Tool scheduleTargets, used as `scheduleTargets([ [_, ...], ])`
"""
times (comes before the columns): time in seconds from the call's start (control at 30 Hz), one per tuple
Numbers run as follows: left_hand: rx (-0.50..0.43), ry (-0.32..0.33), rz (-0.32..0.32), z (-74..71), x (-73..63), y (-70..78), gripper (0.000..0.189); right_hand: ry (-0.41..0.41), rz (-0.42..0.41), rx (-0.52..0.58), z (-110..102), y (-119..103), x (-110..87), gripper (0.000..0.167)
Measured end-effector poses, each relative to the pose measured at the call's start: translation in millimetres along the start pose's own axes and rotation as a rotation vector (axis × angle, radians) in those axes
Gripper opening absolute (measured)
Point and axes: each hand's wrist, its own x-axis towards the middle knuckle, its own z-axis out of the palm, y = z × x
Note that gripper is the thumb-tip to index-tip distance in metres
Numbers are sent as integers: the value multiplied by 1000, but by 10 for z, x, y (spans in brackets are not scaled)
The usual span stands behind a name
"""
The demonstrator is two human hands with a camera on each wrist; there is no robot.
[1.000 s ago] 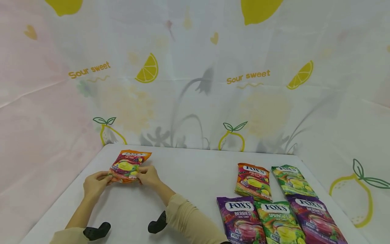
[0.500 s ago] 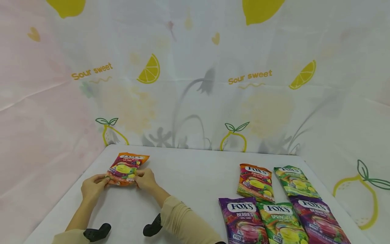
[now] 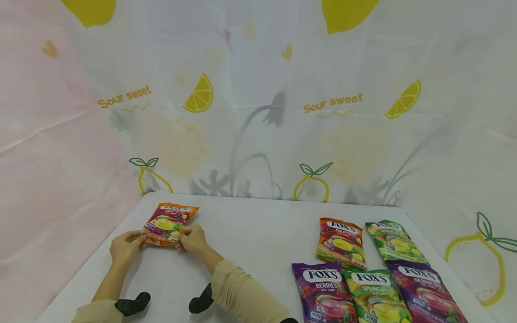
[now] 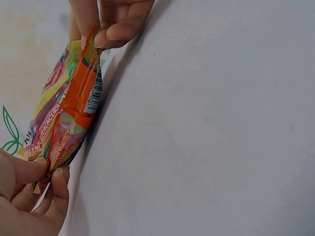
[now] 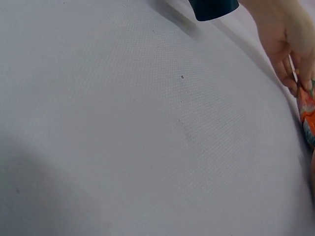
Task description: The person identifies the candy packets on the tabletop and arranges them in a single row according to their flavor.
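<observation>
An orange-and-red candy bag [image 3: 164, 224], marked FOX'S Fruits, is at the far left of the white table. My left hand [image 3: 124, 247] pinches its near left corner between thumb and fingers. At the near right corner, my right hand [image 3: 193, 240] pinches the bag's edge. In the left wrist view, the candy bag [image 4: 74, 103] shows its orange underside and a barcode, with my left hand [image 4: 29, 196] below and my right hand [image 4: 115, 22] above. The right wrist view catches only a strip of the candy bag [image 5: 307, 110] beside my left hand [image 5: 285, 44].
On the table's right lie another orange Fruits bag [image 3: 341, 242], two green Springtea bags [image 3: 397, 242] [image 3: 377, 296] and two purple Berries bags [image 3: 325, 294] [image 3: 428, 294]. A lemon-printed cloth [image 3: 258, 134] hangs behind the table [image 3: 250, 242].
Both hands have brought the held candy bag slightly nearer and to the left, mostly in the first half second. The bags on the right keep their places; the head view has shifted slightly.
</observation>
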Motion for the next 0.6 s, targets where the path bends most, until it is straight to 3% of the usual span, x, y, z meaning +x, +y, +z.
scheduleTargets([
  [0.13,-13,-19,-17,-5,13,-20,34,-2,11,-24,-10,-5,5,28],
  [0.33,-44,-48,-60,-6,37,-48,38,-2,21,-88,-34,-18,3,9],
  [0.6,-17,-50,-82,-38,6,-33,41,-14,47,-161,-64,-33,-20,30],
])
